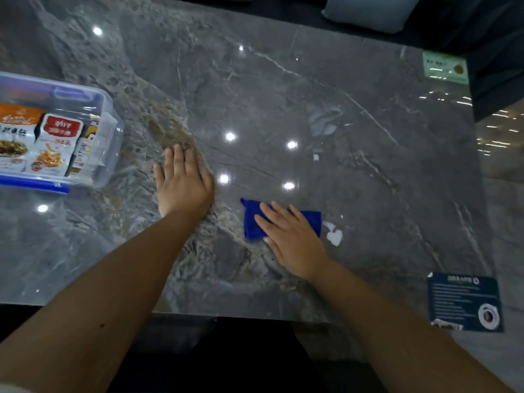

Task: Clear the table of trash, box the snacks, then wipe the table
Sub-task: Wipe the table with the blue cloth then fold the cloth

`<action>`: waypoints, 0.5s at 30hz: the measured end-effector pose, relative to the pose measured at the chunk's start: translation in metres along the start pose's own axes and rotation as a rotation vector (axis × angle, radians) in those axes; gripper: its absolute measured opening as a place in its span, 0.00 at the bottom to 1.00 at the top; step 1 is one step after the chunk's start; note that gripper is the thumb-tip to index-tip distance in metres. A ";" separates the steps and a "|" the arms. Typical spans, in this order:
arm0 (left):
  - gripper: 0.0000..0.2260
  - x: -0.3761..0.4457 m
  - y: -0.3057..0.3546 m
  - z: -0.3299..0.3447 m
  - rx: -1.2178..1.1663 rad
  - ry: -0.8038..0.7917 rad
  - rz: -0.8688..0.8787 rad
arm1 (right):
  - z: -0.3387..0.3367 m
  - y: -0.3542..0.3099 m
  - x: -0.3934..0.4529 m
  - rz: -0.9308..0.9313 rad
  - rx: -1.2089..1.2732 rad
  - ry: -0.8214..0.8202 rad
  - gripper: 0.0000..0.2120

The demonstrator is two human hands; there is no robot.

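Observation:
A folded blue cloth (252, 219) lies on the grey marble table (283, 109), near its front edge. My right hand (292, 239) presses flat on the cloth with straight fingers and covers its middle. My left hand (183, 184) rests flat on the bare tabletop, to the left of the cloth and apart from it. At the far left stands a clear plastic box (107, 143) with blue clips, holding several snack packets (56, 143). A small white smear or scrap (334, 235) sits just right of the cloth.
A green card (445, 68) lies at the table's far right corner and a dark blue card (465, 300) at the near right corner. A tiny white speck (316, 157) sits mid-table. A pale cushion (368, 12) lies beyond the far edge.

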State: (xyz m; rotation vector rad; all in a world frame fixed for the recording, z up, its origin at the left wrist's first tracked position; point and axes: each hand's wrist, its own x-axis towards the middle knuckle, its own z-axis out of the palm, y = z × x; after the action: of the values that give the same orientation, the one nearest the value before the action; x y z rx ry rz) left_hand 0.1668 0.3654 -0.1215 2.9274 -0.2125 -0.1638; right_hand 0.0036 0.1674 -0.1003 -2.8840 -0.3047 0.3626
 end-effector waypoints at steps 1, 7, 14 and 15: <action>0.28 0.000 0.000 0.000 -0.001 -0.002 0.000 | 0.003 -0.005 -0.007 -0.002 0.007 0.008 0.22; 0.29 0.000 -0.002 -0.002 0.001 -0.036 0.010 | 0.015 -0.030 -0.043 0.006 0.035 0.033 0.22; 0.29 0.001 0.010 -0.010 -0.021 -0.076 0.037 | 0.016 -0.048 -0.066 0.092 0.255 0.038 0.19; 0.28 -0.002 0.018 -0.010 -0.015 -0.075 0.084 | 0.014 -0.048 -0.066 0.126 0.346 0.030 0.19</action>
State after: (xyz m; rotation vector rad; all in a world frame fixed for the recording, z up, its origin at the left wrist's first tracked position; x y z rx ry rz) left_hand 0.1635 0.3500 -0.1076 2.8940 -0.3433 -0.2614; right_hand -0.0713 0.2011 -0.0872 -2.5703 -0.0474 0.3539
